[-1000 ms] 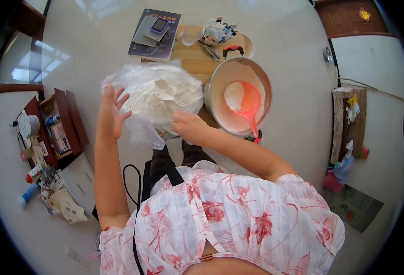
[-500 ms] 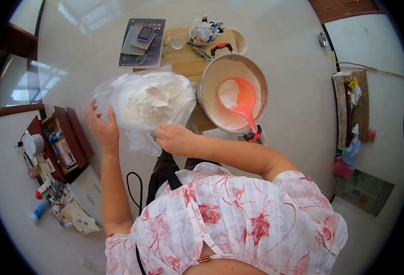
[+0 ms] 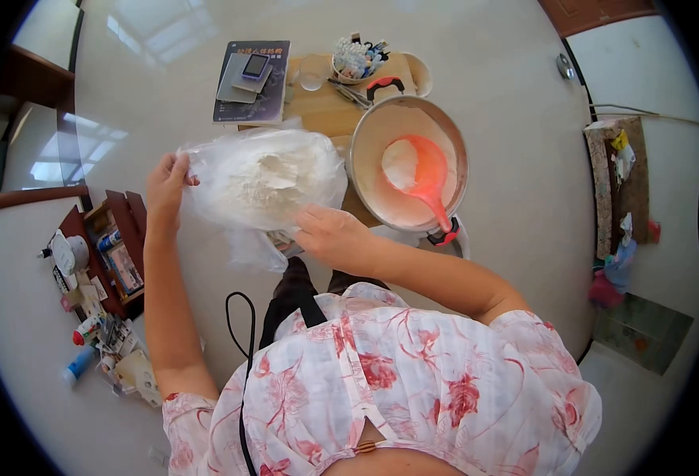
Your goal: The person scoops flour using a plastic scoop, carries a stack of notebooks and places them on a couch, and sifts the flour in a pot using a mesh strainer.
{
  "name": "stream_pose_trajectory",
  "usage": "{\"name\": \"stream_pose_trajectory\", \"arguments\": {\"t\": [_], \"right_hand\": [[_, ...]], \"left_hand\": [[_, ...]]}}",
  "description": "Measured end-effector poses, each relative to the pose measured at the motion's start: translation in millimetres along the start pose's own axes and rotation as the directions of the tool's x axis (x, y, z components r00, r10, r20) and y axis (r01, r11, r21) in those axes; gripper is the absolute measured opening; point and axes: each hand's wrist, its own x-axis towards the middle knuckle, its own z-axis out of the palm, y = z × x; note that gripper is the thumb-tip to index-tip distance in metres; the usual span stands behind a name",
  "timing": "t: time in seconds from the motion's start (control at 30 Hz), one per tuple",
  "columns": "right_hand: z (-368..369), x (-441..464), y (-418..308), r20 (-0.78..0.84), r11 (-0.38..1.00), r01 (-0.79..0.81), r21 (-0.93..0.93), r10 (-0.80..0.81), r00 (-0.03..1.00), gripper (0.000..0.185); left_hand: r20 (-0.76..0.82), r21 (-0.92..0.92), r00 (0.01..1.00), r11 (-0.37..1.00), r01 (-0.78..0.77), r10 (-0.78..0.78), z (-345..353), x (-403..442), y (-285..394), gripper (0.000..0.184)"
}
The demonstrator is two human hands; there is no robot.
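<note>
A clear plastic bag (image 3: 254, 250) of white powder (image 3: 274, 186), which looks like flour, lies open on the low wooden table. My left hand (image 3: 167, 189) is closed on the bag's left edge, fingertips pinching the plastic. At the near right side of the bag, my right hand (image 3: 332, 236) is closed on its rim. To the right stands a large metal pot (image 3: 462, 178) with red-and-black handles, white powder inside. A translucent red scoop (image 3: 431, 178) rests in the pot, powder in its bowl and its handle pointing toward me.
On the wooden table (image 3: 321, 115) behind the bag are a dark book (image 3: 274, 91) with a small device (image 3: 255, 67) on top, a glass (image 3: 311, 78) and a basket of small items (image 3: 357, 62). A cluttered cabinet (image 3: 103, 254) is at left; a wooden bench (image 3: 627, 186) stands right.
My left hand has gone from open fingers beside the bag to pinching its left edge, stretching the plastic outward. My right hand has shifted slightly right and up along the near rim.
</note>
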Motion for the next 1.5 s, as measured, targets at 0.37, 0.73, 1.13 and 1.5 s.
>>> {"name": "stream_pose_trajectory", "arguments": {"t": [0.37, 0.73, 1.13, 1.5], "right_hand": [[-62, -19, 12, 0.042, 0.991, -0.131, -0.019, 0.132, 0.99, 0.007], [-92, 32, -10, -0.014, 1.0, 0.001, -0.003, -0.001, 1.0, 0.006], [-68, 58, -21, -0.289, 0.985, 0.03, 0.17, 0.021, 0.957, 0.013], [-87, 25, 13, -0.587, 0.945, -0.022, 0.326, 0.221, 0.778, 0.006]], "left_hand": [[0.104, -0.264, 0.988, 0.961, -0.081, 0.112, 9, -15, 45, 0.019], [0.352, -0.11, 0.895, 0.962, -0.251, 0.274, 59, -74, 86, 0.024], [0.259, 0.182, 0.88, 0.874, -0.45, 0.399, 109, -88, 34, 0.042], [0.142, -0.296, 0.959, 0.935, -0.196, 0.246, 116, -86, 57, 0.024]]}}
